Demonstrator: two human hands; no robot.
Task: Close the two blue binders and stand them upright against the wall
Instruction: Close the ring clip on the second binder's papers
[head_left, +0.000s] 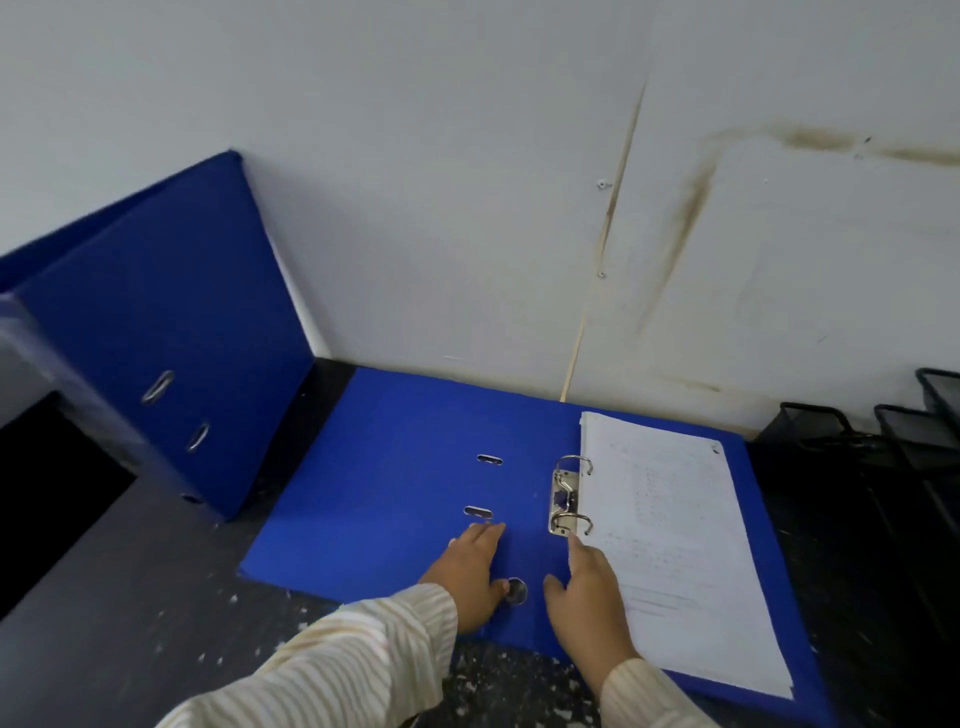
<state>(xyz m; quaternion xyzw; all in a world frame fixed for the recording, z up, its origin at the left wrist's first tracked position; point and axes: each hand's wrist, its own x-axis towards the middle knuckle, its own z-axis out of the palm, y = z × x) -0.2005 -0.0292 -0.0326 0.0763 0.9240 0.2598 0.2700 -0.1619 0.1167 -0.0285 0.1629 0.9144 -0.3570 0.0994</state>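
Observation:
One blue binder (156, 332) stands closed and upright at the left, leaning near the white wall (467, 208). The other blue binder (384, 478) lies open flat on the dark countertop, its metal rings (569, 499) holding a stack of white paper (675, 540) on the right half. My left hand (475, 571) rests flat on the open cover near the spine's finger hole, fingers straight. My right hand (587, 597) lies on the spine beside the paper's edge, its index finger reaching toward the lower ring.
The speckled dark countertop (156, 597) has a dark opening at the far left (47, 499). Black wire mesh trays (893, 431) stand at the right against the stained wall.

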